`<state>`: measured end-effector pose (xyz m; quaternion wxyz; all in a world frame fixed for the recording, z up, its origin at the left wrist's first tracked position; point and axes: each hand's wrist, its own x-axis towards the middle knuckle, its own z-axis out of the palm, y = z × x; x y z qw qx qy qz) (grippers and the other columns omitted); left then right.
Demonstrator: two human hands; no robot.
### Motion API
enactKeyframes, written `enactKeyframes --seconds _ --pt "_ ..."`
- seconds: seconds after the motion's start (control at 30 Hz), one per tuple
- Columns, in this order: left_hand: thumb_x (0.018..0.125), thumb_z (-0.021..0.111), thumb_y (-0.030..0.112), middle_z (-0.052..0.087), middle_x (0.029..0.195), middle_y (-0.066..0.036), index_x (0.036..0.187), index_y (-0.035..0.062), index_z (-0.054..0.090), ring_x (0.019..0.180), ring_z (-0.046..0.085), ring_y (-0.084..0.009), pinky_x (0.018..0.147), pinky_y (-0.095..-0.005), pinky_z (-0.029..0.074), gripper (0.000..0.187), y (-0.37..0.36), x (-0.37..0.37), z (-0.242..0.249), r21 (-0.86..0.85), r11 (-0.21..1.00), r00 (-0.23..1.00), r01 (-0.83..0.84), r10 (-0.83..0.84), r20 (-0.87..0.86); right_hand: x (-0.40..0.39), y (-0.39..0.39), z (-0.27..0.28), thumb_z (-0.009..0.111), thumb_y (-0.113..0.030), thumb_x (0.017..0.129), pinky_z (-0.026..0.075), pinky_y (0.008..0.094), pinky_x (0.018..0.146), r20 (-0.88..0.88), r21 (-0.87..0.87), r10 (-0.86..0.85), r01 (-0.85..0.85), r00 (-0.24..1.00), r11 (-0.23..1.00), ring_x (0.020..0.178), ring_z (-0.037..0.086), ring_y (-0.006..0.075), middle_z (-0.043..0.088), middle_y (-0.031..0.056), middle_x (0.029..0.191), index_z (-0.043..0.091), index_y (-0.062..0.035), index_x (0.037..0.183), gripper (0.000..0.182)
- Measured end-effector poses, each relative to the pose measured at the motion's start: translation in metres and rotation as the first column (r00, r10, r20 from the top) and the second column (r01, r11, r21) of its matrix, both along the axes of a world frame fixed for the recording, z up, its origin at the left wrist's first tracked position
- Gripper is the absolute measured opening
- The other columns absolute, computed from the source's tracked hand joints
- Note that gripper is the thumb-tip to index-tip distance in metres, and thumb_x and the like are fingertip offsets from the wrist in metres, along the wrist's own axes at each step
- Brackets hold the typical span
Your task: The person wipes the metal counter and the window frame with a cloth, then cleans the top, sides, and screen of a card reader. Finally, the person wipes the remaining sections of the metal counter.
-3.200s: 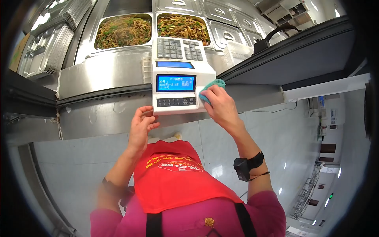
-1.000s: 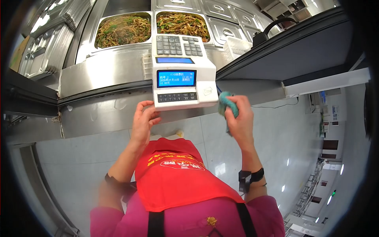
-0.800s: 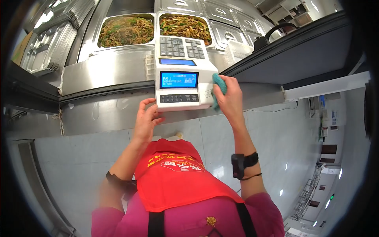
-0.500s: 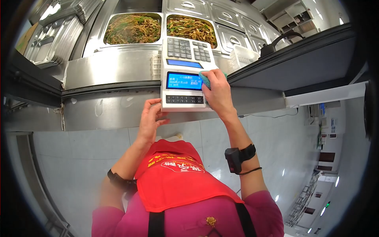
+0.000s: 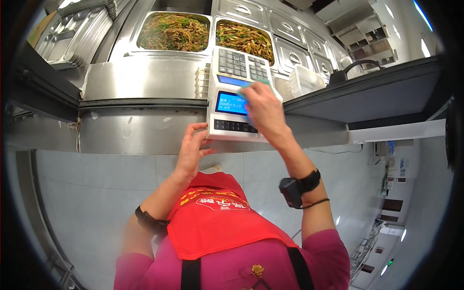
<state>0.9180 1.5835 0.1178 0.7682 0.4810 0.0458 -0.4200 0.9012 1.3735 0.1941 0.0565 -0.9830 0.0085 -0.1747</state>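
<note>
Gripping teal cloth (image 5: 243, 90), mostly hidden: right hand (image 5: 265, 110), fingers closed, over blue screen (image 5: 229, 103) of white boxy plastic terminal (image 5: 234, 116) | terminal: on grey stainless-steel counter (image 5: 145, 131) | left hand (image 5: 192, 151): half-open, fingertips at terminal's lower left edge, contact unclear

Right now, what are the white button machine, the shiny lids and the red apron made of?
White button machine: probably hard plastic, smooth with rounded edges.
Shiny lids: metal, likely stainless steel, silvery with bright reflections.
Red apron: seems to be fabric, mostly matte with soft folds; which fibre, I can't tell.
</note>
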Motion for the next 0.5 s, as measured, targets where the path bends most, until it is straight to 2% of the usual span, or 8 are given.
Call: enactKeyframes --seconds 0.03,0.13,0.23,0.27,0.33,0.43,0.5 --pt "0.094 0.047 0.025 0.059 0.108 -0.007 0.122 0.0122 0.045 0.098 0.054 -0.0172 0.077 -0.0354 0.050 0.031 0.000 0.000 0.000 0.000 1.000 1.000 -0.003 0.003 -0.004 -0.011 -0.009 0.007 0.064 -0.001 0.072 0.052 0.0383 0.078 -0.073 0.022 -0.101 0.103 0.992 0.994 0.095 0.059 0.0283 0.060 0.0106 0.094 0.065 -0.0061 0.093 0.022" --pt "0.094 0.047 0.024 0.059 0.107 -0.007 0.122 0.0118 0.045 0.098 0.054 -0.0170 0.077 -0.0353 0.050 0.031 0.001 0.001 0.002 0.000 1.000 1.000 0.005 -0.005 -0.006 -0.019 -0.023 0.010 0.066 -0.001 0.070 0.051 0.0390 0.080 -0.088 0.002 -0.168 0.169 0.982 0.986 0.094 0.059 0.0284 0.060 0.0107 0.094 0.065 -0.0065 0.095 0.025" --pt "0.094 0.048 0.024 0.059 0.108 -0.007 0.122 0.0112 0.045 0.098 0.054 -0.0169 0.077 -0.0353 0.050 0.031 0.001 0.002 0.001 -0.002 1.000 1.000 0.019 -0.019 0.003 0.002 0.003 0.003 0.067 -0.002 0.070 0.051 0.0389 0.079 -0.052 -0.034 -0.063 0.061 0.997 0.998 0.092 0.058 0.0291 0.059 0.0114 0.093 0.064 -0.0058 0.093 0.023" --pt "0.094 0.048 0.024 0.059 0.108 -0.008 0.122 0.0109 0.045 0.098 0.054 -0.0169 0.077 -0.0352 0.050 0.031 0.001 0.002 0.001 -0.008 1.000 1.000 0.019 -0.019 0.002 0.011 0.013 0.001 0.064 -0.002 0.072 0.051 0.0381 0.077 0.002 -0.007 0.025 -0.025 1.000 1.000 0.090 0.058 0.0292 0.059 0.0120 0.091 0.063 -0.0055 0.092 0.020" --pt "0.094 0.048 0.024 0.059 0.108 -0.008 0.122 0.0103 0.045 0.098 0.054 -0.0168 0.077 -0.0351 0.051 0.031 0.001 0.002 0.003 -0.015 1.000 1.000 0.020 -0.020 -0.001 0.026 0.030 -0.001 0.060 -0.002 0.074 0.051 0.0362 0.077 0.019 -0.031 0.096 -0.095 0.995 0.995 0.088 0.058 0.0279 0.059 0.0107 0.091 0.063 -0.0061 0.092 0.018" --pt "0.094 0.048 0.024 0.059 0.108 -0.008 0.121 0.0101 0.045 0.098 0.054 -0.0166 0.077 -0.0348 0.050 0.031 0.002 0.002 0.001 -0.024 1.000 1.000 0.014 -0.015 -0.009 0.015 0.019 0.006 0.058 -0.002 0.074 0.051 0.0343 0.075 -0.002 -0.080 0.131 -0.131 0.991 0.988 0.087 0.058 0.0260 0.060 0.0087 0.092 0.064 -0.0072 0.092 0.019" --pt "0.094 0.048 0.023 0.059 0.108 -0.008 0.121 0.0102 0.045 0.098 0.054 -0.0166 0.078 -0.0347 0.050 0.031 0.003 0.003 0.001 -0.028 0.999 1.000 0.021 -0.021 -0.010 -0.004 0.002 0.008 0.059 -0.002 0.074 0.051 0.0336 0.075 -0.054 -0.118 0.082 -0.088 0.995 0.989 0.086 0.058 0.0251 0.060 0.0075 0.092 0.065 -0.0079 0.093 0.020"
